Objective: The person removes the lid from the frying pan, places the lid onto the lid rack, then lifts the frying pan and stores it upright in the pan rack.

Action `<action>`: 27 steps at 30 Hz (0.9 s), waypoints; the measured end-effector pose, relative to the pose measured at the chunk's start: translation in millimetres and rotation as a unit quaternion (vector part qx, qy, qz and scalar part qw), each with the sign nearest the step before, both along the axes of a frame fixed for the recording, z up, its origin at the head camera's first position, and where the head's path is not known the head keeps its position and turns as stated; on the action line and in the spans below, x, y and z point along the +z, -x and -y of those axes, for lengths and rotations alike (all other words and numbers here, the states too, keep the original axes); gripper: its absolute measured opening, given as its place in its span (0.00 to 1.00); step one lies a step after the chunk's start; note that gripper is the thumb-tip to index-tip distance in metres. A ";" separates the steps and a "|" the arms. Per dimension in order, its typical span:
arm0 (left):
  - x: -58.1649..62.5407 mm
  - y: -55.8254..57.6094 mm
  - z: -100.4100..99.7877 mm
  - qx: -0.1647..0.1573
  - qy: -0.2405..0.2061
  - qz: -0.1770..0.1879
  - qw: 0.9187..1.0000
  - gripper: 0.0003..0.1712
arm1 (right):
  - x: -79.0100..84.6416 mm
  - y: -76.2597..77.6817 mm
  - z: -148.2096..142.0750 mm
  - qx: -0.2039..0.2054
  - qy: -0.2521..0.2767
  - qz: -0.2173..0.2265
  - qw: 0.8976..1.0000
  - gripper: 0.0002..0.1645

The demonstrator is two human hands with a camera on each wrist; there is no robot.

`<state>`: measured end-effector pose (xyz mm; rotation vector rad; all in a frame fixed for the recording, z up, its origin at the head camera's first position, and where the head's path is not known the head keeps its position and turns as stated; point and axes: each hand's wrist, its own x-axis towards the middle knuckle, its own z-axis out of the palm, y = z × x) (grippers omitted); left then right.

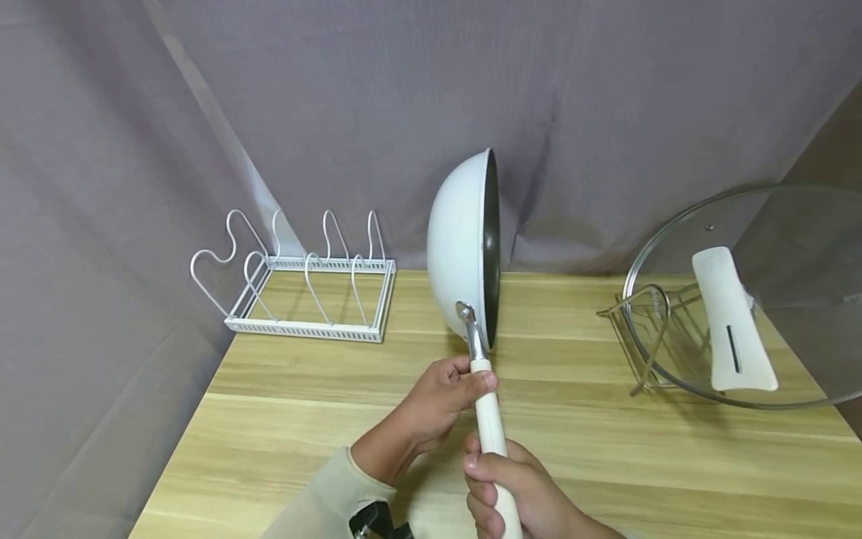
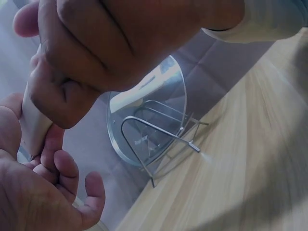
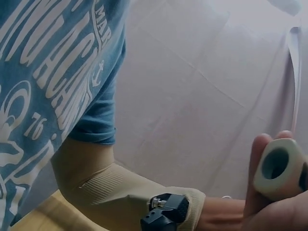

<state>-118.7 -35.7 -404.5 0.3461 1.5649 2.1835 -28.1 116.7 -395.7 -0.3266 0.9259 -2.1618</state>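
A white wok (image 1: pixel 458 232) with a dark inside stands on its side above the table, its opening facing right. My right hand (image 1: pixel 521 486) grips the lower part of its cream handle (image 1: pixel 491 419). Higher up, close to the metal joint, my left hand (image 1: pixel 434 400) pinches the same handle between thumb and fingers. Both hands show around the handle in the left wrist view, the right hand (image 2: pixel 106 43) above the left hand (image 2: pixel 38 192). In the right wrist view the handle's hollow end (image 3: pixel 276 166) sticks out of the right hand.
On the left of the table (image 1: pixel 303 374) stands a white rack (image 1: pixel 306 329) with several wire loops. At the right, a glass lid (image 1: pixel 795 299) with a cream grip (image 1: pixel 734 322) leans upright in a metal wire stand (image 1: pixel 640 352). A grey cloth (image 1: pixel 572 112) hangs behind.
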 end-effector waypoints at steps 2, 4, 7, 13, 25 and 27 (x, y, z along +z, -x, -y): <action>0.6 0.8 0.3 0.002 0.007 -0.002 1.000 0.03 | 1.0 1.7 -1.0 -0.004 -0.018 -0.016 1.000 0.09; 0.5 1.4 0.3 0.004 0.012 -0.001 1.000 0.03 | 1.9 3.4 -1.6 -0.003 -0.026 -0.028 0.999 0.08; -0.7 1.8 -0.5 0.012 0.016 0.002 1.000 0.03 | 4.1 4.8 -1.6 0.003 -0.027 -0.022 0.999 0.08; -0.8 1.4 -1.0 0.008 0.027 -0.003 1.000 0.05 | 13.5 2.7 -0.6 -0.005 -0.063 0.030 0.998 0.07; -4.2 0.5 1.3 -0.016 0.053 -0.040 0.998 0.11 | 11.1 -1.3 2.3 -0.064 -0.135 0.012 0.989 0.09; -6.3 0.2 2.9 -0.017 0.057 -0.045 0.997 0.14 | 11.1 -2.4 2.5 -0.064 -0.127 0.023 0.990 0.09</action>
